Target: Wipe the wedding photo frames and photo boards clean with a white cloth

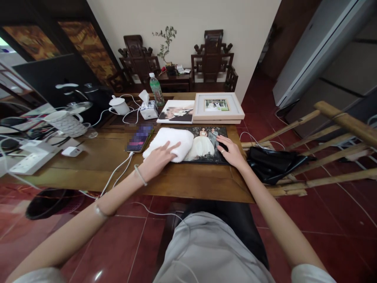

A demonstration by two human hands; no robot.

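A folded white fluffy cloth (173, 138) covers the left part of a dark wedding photo panel (205, 146) lying flat on the wooden table (188, 179). My left hand (160, 159) presses down on the cloth with its fingers spread. At the panel's right edge rests my right hand (231, 151), fingers stretched out over the picture, a ring on one of them. Just left of the cloth lies a phone (140, 138) with its screen lit and a white cable plugged in.
Behind the panel lie a framed photo (218, 108) and another picture (176, 111). A tissue box (149, 110), a green-labelled bottle (156, 89), a white lidded cup (119, 105), a patterned mug (64, 122) and a power strip (33, 157) stand leftward. A bamboo rack (318, 145) is at the right.
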